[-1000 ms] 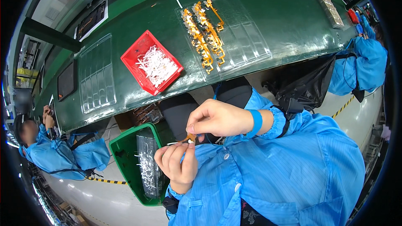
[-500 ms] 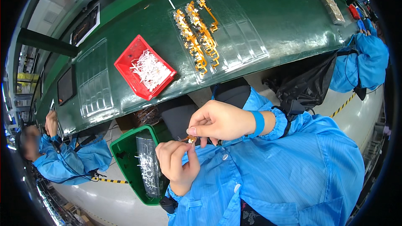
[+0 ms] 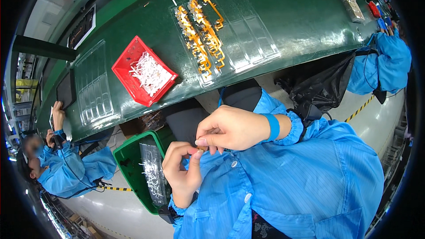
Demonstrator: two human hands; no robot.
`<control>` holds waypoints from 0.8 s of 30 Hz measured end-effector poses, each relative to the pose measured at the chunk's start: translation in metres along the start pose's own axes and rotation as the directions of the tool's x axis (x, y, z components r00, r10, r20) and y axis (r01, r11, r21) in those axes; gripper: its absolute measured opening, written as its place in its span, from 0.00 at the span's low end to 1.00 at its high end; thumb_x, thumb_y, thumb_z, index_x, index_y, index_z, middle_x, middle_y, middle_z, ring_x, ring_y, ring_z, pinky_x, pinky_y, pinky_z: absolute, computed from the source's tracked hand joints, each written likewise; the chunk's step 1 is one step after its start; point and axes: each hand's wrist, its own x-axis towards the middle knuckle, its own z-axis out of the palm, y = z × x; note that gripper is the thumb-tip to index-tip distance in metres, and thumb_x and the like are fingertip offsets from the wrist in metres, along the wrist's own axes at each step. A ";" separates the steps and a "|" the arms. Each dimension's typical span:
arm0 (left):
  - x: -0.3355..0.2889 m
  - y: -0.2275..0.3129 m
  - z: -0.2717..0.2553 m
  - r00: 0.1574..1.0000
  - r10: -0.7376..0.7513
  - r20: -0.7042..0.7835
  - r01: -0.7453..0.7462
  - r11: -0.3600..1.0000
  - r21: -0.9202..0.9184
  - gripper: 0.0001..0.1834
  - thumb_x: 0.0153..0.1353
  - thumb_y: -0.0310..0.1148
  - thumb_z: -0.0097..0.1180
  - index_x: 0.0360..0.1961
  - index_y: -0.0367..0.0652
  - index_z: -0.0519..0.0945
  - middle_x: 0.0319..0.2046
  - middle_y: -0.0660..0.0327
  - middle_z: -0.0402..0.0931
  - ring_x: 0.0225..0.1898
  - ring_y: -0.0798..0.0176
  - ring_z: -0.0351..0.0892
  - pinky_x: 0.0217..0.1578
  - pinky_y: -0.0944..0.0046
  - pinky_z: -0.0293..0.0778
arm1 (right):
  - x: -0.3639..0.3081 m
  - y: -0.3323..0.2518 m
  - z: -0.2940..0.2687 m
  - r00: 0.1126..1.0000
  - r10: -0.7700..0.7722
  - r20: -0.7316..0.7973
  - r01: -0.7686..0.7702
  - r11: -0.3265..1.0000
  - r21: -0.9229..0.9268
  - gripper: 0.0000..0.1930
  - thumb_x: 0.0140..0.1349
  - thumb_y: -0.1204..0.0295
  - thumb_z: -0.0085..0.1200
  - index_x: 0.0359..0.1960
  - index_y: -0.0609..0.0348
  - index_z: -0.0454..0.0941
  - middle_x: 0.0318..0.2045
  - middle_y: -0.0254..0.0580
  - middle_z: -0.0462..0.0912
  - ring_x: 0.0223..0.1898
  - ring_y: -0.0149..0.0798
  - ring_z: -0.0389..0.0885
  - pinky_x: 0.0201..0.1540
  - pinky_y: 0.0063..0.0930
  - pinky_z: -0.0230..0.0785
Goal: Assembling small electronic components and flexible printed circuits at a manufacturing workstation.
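In front of my chest, my left hand [image 3: 181,170] and my right hand [image 3: 234,128] meet fingertip to fingertip. Both pinch a tiny orange-brown flex cable [image 3: 201,148], mostly covered by the fingers. The right wrist wears a blue band [image 3: 273,128]. Beyond the hands, on the green table, several orange flex cables [image 3: 192,35] with silvery parts lie in rows on a clear plastic tray [image 3: 254,31]. Left of that tray stands a red bin [image 3: 126,68] holding a heap of small white strips [image 3: 151,74].
Below the table edge, left of my hands, a green bin [image 3: 126,163] holds a clear plastic sheet with white strips [image 3: 154,172]. Another clear tray [image 3: 94,93] lies at the table's left. Co-workers in blue sit left [image 3: 84,168] and right [image 3: 376,64]. A black bag [image 3: 323,79] hangs at right.
The view has shifted slightly. My fingertips have drawn closer round the flex cable, hiding more of it. The left co-worker's hand has moved up onto the table edge.
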 end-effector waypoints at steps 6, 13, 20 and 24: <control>-0.004 -0.005 0.003 0.964 0.094 -0.249 -0.104 0.994 -0.028 0.05 0.63 0.22 0.55 0.34 0.35 0.71 0.34 0.57 0.72 0.34 0.68 0.71 0.36 0.71 0.68 | 0.000 0.002 0.001 0.999 0.039 0.002 -0.039 0.998 0.040 0.12 0.67 0.71 0.52 0.33 0.69 0.80 0.23 0.42 0.83 0.24 0.29 0.83 0.25 0.23 0.76; -0.087 -0.118 -0.080 0.717 -0.263 -0.646 0.457 0.877 0.151 0.07 0.64 0.20 0.53 0.43 0.34 0.74 0.44 0.48 0.78 0.42 0.54 0.81 0.44 0.58 0.77 | -0.001 0.010 -0.006 0.999 0.038 0.001 -0.038 0.975 0.218 0.12 0.70 0.70 0.49 0.36 0.68 0.78 0.26 0.40 0.82 0.26 0.28 0.82 0.27 0.22 0.75; -0.085 -0.086 -0.072 0.826 -0.143 -0.545 0.378 0.858 0.347 0.25 0.63 0.34 0.57 0.59 0.34 0.70 0.65 0.45 0.63 0.66 0.45 0.63 0.66 0.53 0.56 | 0.011 0.008 -0.001 0.995 0.047 0.093 -0.064 0.979 0.192 0.12 0.72 0.69 0.44 0.40 0.67 0.77 0.30 0.39 0.82 0.28 0.28 0.81 0.28 0.22 0.74; -0.027 -0.035 -0.022 0.986 0.101 -0.136 -0.113 0.990 -0.086 0.28 0.67 0.40 0.50 0.61 0.29 0.67 0.61 0.44 0.69 0.68 0.46 0.62 0.67 0.48 0.53 | 0.012 0.011 0.003 0.987 0.057 0.153 -0.081 0.984 0.156 0.12 0.73 0.69 0.44 0.39 0.66 0.75 0.33 0.39 0.82 0.30 0.27 0.80 0.29 0.22 0.73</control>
